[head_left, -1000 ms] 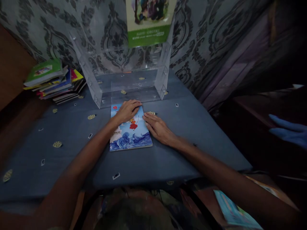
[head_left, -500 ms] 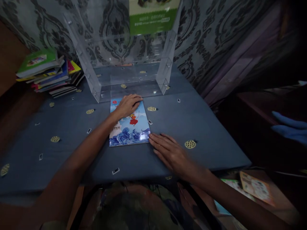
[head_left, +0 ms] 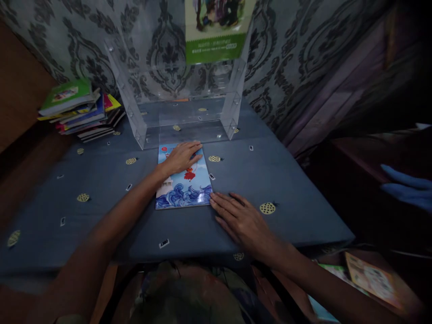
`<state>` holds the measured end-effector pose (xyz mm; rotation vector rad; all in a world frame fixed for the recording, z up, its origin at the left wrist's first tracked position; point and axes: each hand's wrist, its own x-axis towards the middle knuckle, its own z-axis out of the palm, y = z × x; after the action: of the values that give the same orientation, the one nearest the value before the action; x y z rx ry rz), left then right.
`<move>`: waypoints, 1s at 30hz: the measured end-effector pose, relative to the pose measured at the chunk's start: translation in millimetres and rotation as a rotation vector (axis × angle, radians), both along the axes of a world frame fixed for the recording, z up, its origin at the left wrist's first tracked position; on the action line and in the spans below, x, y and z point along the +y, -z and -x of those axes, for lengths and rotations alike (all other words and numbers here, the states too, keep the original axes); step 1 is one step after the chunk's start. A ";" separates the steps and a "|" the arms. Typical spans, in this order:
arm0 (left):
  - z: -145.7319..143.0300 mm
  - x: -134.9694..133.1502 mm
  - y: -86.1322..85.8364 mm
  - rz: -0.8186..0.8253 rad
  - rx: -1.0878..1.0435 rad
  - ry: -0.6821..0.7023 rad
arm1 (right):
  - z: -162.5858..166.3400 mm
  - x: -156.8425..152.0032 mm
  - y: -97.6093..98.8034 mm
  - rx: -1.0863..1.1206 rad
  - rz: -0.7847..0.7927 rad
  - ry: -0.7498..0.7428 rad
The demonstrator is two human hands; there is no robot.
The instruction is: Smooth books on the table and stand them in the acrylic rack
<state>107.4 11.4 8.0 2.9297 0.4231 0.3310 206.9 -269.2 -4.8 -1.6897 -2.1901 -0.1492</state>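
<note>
L hand (head_left: 182,158) atop blue book (head_left: 184,195), R hand (head_left: 242,220) at near-R corner; fingers (head_left: 224,204) extended, 0 gripped

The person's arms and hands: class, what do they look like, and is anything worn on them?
The slim-fingered left hand and right hand are bare, with no glove, ring or watch visible. The left forearm and right forearm show no sleeve or cable. A patterned garment, dark with muted green, shows between them.

- One head-worn view, above and behind the fingers (head_left: 223,203), facing forward and down.
- Near: forearms (head_left: 131,208) in view behind the fingers, wall (head_left: 276,54) beyond.
</note>
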 end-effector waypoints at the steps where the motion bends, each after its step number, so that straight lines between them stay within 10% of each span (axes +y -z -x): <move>1: 0.4 -0.8 0.5 -0.001 0.012 0.000 | 0.5 -0.3 -1.1 0.004 -0.001 0.000; 30: 30.2 -78.6 -9.4 -0.049 0.203 -0.048 | -6.6 8.4 8.5 -0.057 -0.269 -0.090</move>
<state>77.2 -67.2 17.4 3.0167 0.5203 0.0492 213.5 -260.8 -13.2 -1.4540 -2.1693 -0.4513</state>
